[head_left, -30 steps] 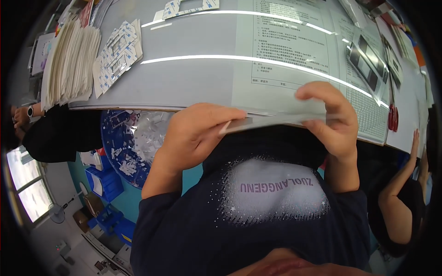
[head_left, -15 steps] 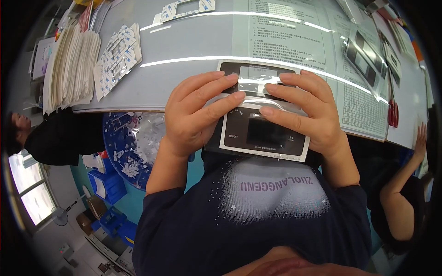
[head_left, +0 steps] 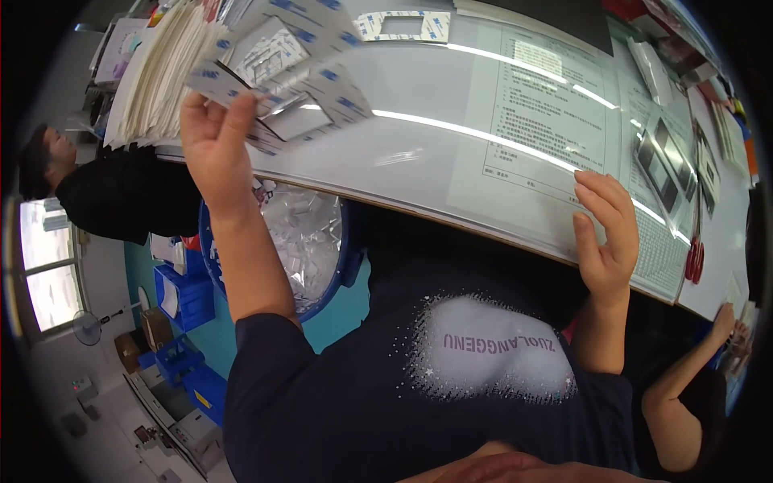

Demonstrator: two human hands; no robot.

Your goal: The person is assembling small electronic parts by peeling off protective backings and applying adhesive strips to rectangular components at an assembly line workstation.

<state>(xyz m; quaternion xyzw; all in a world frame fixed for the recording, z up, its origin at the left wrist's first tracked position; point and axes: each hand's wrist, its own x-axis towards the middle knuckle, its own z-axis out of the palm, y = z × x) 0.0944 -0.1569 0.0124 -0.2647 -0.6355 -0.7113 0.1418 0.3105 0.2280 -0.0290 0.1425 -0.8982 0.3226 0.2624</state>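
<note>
Those two hands, close together a moment ago, are now well apart: the left hand (head_left: 216, 153) is out over the left of the table (head_left: 394, 157), pinching a blue-marked white sheet (head_left: 302, 77) with cut-out windows; the right hand (head_left: 609, 235) has let go.

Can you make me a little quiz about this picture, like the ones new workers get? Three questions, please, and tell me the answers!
1. Which of the person's hands holds the windowed panel with blue-printed white backing?
2. True or false: the red-handled scissors lie farther right than the right hand.
3. Fill the gap: the round tub with clear plastic scraps in it is ____ in colour.

Key:
1. The left hand.
2. True.
3. Blue.
</note>
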